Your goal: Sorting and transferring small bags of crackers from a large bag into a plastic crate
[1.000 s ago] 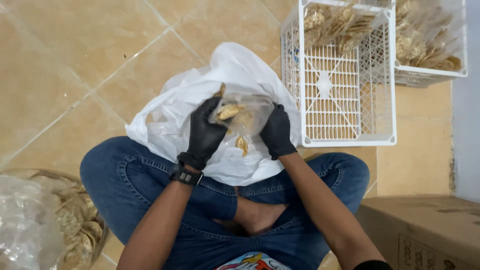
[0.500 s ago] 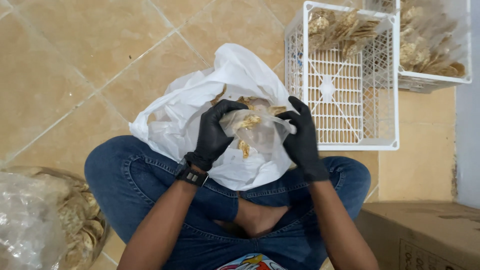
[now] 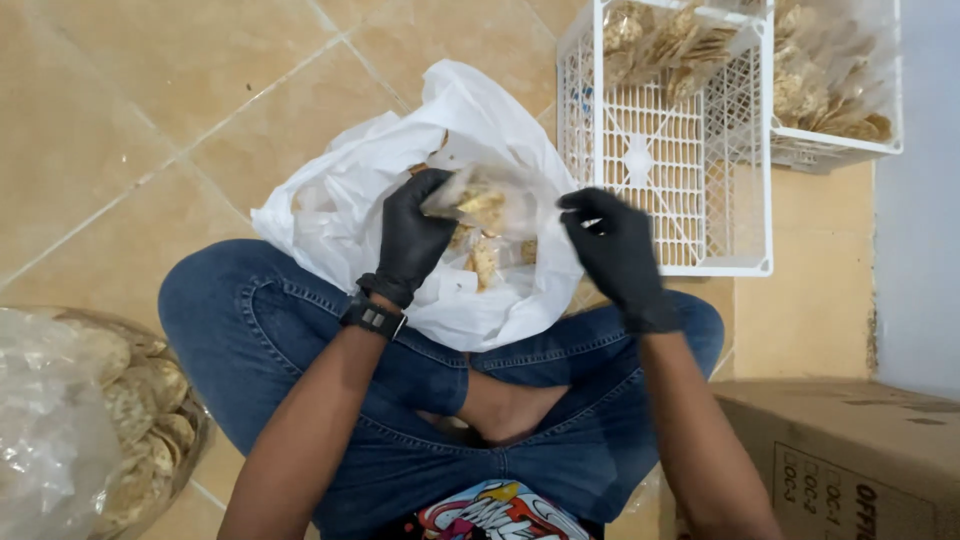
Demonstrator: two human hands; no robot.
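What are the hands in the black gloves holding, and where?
The left hand holds a small clear bag of crackers by its left end. The right hand is beside it, off the bag, holding nothing.

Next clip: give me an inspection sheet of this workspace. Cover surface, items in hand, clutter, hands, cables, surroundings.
Surface: tan tiled floor; the person sits cross-legged on it in blue jeans.
Items in hand: small clear bag with round crackers inside, held over a big white plastic bag that lies open in front of the legs.
Clutter: white plastic crate with packed cracker bags at its far end; second crate beside it; clear sack of crackers at lower left; cardboard box at lower right.
Hands: both in black gloves. Left hand grips the small clear bag; right hand is close beside it, fingers curled, contact unclear.
Cables: nothing seen.
Surroundings: pale wall on the right.
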